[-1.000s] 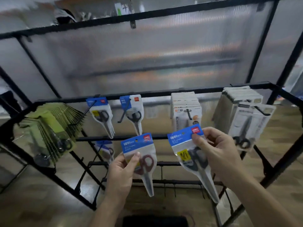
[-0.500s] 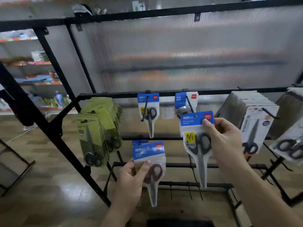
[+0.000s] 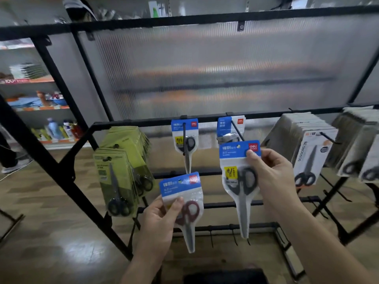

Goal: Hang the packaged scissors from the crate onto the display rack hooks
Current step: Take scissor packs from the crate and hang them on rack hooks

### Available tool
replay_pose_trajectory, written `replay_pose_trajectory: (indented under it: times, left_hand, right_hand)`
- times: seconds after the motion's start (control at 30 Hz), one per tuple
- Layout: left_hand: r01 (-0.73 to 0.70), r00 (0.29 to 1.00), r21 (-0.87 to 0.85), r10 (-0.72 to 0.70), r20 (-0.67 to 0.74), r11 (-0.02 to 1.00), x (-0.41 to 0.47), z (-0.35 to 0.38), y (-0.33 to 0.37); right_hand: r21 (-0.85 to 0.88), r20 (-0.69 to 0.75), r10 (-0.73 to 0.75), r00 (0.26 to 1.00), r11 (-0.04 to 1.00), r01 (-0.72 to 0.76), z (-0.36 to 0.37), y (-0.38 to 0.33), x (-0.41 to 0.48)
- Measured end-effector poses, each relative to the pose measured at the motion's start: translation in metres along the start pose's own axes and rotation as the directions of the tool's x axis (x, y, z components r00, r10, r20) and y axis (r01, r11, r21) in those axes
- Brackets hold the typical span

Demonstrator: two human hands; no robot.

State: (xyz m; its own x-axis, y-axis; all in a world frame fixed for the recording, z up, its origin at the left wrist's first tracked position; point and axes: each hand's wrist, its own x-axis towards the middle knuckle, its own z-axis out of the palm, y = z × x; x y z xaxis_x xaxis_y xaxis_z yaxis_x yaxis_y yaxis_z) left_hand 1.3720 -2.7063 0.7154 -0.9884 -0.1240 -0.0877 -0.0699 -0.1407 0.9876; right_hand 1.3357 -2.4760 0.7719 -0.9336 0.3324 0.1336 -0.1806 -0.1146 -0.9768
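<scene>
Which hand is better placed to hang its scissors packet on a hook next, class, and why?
Right, probably. The right hand holds the blue-topped packet of grey-handled scissors just below a black wire hook; the left hand holds the blue-topped packet of red-handled scissors lower down.

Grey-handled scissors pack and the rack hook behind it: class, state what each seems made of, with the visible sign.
Grey-handled scissors pack: blue printed header, probably matte card; pouch below clear glossy plastic, as the scissors show through. Rack hook: thin black rod, likely painted metal.
</scene>
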Motion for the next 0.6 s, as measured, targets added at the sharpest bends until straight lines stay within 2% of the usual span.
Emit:
replay_pose_trajectory:
  times: [0.17, 0.27, 0.4, 0.6]
  left_hand:
    - [0.000, 1.000, -0.028, 0.000, 0.001, 1.000, 0.003, -0.004, 0.001]
    - [-0.018, 0.999, -0.033, 0.017, -0.038, 0.999, 0.005, -0.018, -0.002]
    - [0.014, 0.995, -0.054, -0.019, -0.093, 0.998, 0.009, -0.043, -0.011]
    - [0.038, 0.996, 0.008, -0.037, -0.077, 0.999, 0.015, -0.071, -0.024]
  right_hand:
    - [-0.032, 0.184, 0.061, 0.981, 0.998, -0.056, 0.039, 0.003, -0.011]
    - [-0.011, 0.239, 0.051, 0.970, 0.999, -0.050, 0.067, 0.006, -0.014]
    - [-0.051, 0.209, 0.051, 0.977, 0.998, -0.041, 0.090, 0.019, -0.016]
    - [-0.063, 0.044, 0.081, 0.996, 0.995, -0.078, 0.107, 0.037, -0.018]
